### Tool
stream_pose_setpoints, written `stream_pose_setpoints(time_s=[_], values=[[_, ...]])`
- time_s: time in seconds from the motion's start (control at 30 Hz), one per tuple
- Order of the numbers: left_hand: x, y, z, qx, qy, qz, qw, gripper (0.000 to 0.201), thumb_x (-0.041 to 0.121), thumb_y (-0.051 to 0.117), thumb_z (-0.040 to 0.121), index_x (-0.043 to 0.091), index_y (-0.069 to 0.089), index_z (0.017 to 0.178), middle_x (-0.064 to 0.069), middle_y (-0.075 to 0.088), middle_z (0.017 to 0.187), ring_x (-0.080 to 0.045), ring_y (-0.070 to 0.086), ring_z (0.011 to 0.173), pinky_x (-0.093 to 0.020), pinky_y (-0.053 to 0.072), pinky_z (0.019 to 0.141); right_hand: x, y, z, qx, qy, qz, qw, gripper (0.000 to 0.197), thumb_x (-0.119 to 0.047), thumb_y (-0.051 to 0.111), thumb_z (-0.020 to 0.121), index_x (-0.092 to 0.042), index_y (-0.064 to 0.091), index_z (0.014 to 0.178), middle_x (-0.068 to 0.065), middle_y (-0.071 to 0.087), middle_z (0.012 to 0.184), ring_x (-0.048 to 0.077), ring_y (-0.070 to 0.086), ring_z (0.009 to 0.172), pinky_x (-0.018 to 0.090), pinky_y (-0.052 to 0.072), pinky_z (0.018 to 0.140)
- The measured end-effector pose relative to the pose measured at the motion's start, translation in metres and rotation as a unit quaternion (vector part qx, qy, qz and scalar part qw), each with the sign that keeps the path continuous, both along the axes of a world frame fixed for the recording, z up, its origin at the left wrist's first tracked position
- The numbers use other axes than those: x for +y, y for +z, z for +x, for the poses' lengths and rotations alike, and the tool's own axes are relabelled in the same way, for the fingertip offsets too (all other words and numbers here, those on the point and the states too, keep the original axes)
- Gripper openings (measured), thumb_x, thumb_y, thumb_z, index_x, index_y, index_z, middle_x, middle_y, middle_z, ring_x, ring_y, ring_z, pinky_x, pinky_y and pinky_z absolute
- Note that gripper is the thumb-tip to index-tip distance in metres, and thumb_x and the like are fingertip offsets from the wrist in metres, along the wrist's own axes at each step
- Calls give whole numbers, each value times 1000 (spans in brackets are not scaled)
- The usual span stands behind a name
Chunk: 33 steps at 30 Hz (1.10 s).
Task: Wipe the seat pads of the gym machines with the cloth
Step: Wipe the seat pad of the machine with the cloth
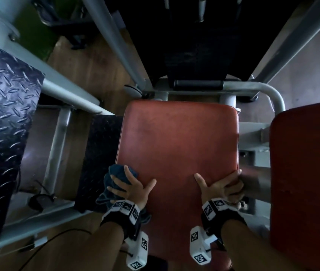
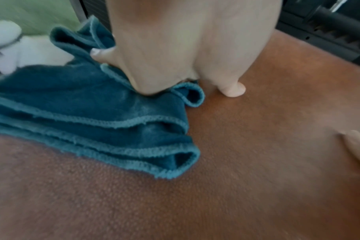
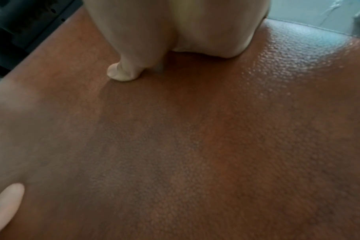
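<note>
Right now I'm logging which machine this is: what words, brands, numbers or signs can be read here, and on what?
None: no word, brand or number can be read in any view.
On the wrist bands: only black-and-white square code patterns, no letters.
On the red seat pad, blue cloth and tread plate: no label shows.

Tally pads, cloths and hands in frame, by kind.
Red pads: 2 (centre red seat pad, red pad on the right)
Cloths: 1 (blue cloth)
Hands: 2 (left hand on the cloth, right hand at the seat pad's right edge)
Total: 5
</note>
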<state>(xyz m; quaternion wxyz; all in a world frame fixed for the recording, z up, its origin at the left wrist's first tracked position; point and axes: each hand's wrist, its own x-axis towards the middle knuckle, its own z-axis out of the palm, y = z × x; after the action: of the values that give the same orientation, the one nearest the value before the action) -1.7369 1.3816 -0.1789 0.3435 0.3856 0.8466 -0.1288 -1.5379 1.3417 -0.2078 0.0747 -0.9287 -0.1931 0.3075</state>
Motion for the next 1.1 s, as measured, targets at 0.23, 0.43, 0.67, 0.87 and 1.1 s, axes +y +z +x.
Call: stream_pose_setpoints(time_s=[0.23,0.43,0.67,0.87,1.1], values=[[-2,-3,-5,-38,-19,-4,999,115,76,53,76,37,-31,144,-11,-43,148,-49,-30,137,-72,1,108,2,-4,1,-27,-21,12,999,135,-84,60,51,-23,-6,151,20,18,150,46,21,137,64,20,107],[-4,3,-12,-75,-51,-4,996,118,80,50,74,33,-34,143,-15,-46,145,-51,-33,134,-74,-4,106,1,-9,-3,-60,-18,30,998,131,-76,67,56,-18,2,153,25,21,149,48,23,135,64,19,108],[-8,4,-18,-108,-84,9,991,123,81,53,71,32,-34,143,-18,-50,141,-50,-39,130,-74,-10,102,0,-6,4,-4,-15,16,1000,130,-70,72,61,-26,-10,152,21,9,155,43,15,140,61,12,112],[-11,5,-21,-113,-103,20,988,125,81,54,70,33,-35,143,-16,-51,141,-49,-40,131,-74,-11,102,-26,3,19,61,14,83,995,114,-46,76,75,-30,-6,153,14,14,158,38,18,143,54,16,115],[-16,19,-49,-121,-182,17,976,97,68,47,86,43,-25,146,-9,-36,153,-45,-21,142,-64,2,111,-61,20,19,98,104,54,988,113,-31,76,79,-33,-11,152,16,3,159,36,13,144,49,17,115]])
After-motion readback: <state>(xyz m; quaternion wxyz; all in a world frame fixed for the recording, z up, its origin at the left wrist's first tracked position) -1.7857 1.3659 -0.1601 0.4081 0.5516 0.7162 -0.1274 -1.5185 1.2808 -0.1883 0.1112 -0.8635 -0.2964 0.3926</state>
